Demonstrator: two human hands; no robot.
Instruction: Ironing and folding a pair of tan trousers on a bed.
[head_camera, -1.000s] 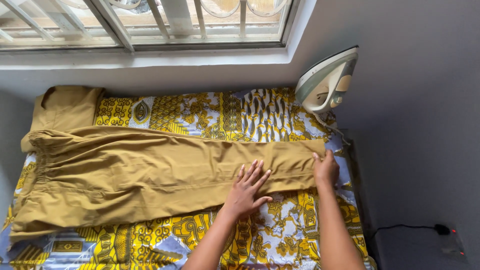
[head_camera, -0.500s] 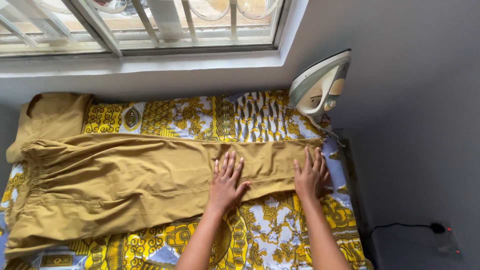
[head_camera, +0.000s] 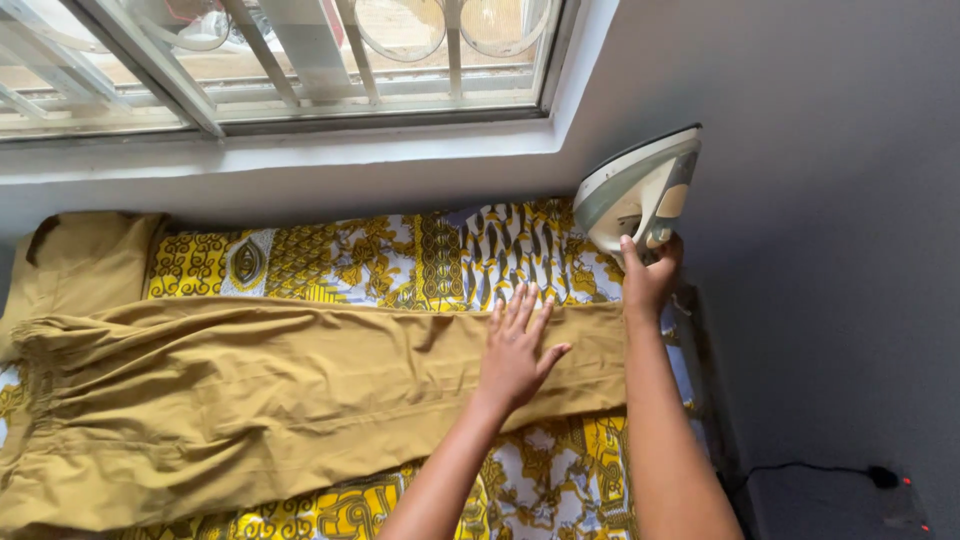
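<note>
At the far left, a folded piece of mustard cloth (head_camera: 75, 255) lies against the wall under the window (head_camera: 280, 60). The mustard trousers (head_camera: 250, 400) stretch from the gathered waistband at the left across the yellow patterned sheet (head_camera: 400, 255) to the leg ends at the right. They look light, soft and limp, so they would likely slide and wrinkle under a push; pressing flat with a palm, or taking hold at the waistband or a hem, seems the surest grip.

The left hand (head_camera: 520, 350) lies flat on the leg of the trousers, fingers spread wide, holding nothing and pinning the cloth down. Right of it, the right hand (head_camera: 650, 275) reaches up to the iron (head_camera: 640, 190), which stands on its heel in the corner, and its fingers close around the lower handle. The iron looks rigid and fairly heavy, with a smooth metal face that may be hot, so the handle is the place to grip it. A dark cable (head_camera: 800, 468) runs along the floor at the lower right.

No containers are in view.
</note>
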